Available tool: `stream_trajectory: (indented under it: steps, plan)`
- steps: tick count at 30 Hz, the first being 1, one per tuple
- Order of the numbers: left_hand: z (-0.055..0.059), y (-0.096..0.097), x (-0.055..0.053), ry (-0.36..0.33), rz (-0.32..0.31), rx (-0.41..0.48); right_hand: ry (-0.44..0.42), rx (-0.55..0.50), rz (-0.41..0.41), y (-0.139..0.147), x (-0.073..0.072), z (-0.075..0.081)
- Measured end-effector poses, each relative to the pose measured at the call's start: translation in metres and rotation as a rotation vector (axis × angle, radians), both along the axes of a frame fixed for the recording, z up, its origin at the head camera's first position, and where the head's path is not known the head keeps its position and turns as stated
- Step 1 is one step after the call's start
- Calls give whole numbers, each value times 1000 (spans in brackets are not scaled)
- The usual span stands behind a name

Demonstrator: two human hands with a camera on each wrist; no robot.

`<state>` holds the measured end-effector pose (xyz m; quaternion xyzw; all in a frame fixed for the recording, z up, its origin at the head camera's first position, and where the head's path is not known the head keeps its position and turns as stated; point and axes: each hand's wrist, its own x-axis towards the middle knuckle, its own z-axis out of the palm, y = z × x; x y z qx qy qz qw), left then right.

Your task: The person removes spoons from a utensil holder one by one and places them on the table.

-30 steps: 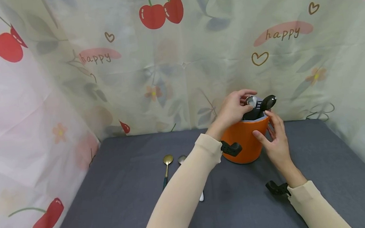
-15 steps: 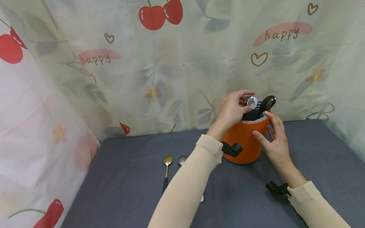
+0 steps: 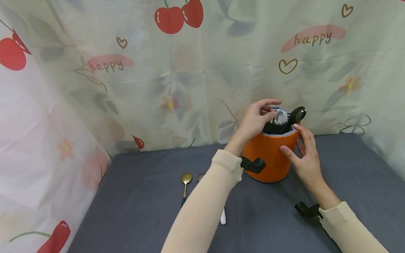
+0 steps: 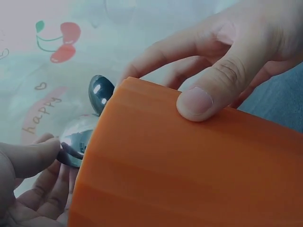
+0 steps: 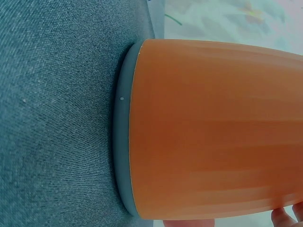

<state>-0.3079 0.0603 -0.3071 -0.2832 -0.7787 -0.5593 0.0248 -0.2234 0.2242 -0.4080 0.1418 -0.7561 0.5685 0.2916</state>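
An orange utensil holder (image 3: 269, 157) stands upright on the cloth, right of centre in the head view. At its top, my left hand (image 3: 253, 119) has its thumb and fingers at a shiny rounded metal utensil head (image 4: 78, 137), appearing to pinch its edge; the utensil's lower part is hidden in the holder. Steadying the holder's right side, my right hand (image 3: 307, 156) has its thumb on the outer wall and its other fingers farther round near the rim. Beside the metal head, a black spoon-like utensil (image 3: 297, 114) leans out. The holder's grey base (image 5: 124, 132) rests on the cloth.
A gold spoon (image 3: 186, 178) with a dark handle lies left of my left forearm. Another spoon with a white handle end (image 3: 223, 217) is mostly covered by that forearm. Dark grey cloth (image 3: 132, 225) covers the table. Patterned curtains (image 3: 199, 83) hang behind and at the sides.
My left hand has shifted slightly left, and the shiny metal head beside it has turned or tilted. The holder edges slightly left too. My right hand stays where it was.
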Motion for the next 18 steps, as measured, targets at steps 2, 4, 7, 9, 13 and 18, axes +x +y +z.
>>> stream_trajectory:
  steps: [2,4,7,9,13,18]
  plan:
    - [0,-1,0,4,-2,17,-2,-3,0,0,1,0]
    - [0,-2,1,14,6,29,-7,-5,-1,0,1,-1]
    - [2,-4,2,23,26,33,-11,-6,-3,0,1,-1]
    - [3,-6,3,38,50,12,-11,-3,-6,0,1,0]
    - [5,-9,4,45,83,-14,-8,0,-12,0,1,0]
    - [8,-14,5,-6,73,29,-10,2,-17,0,1,0]
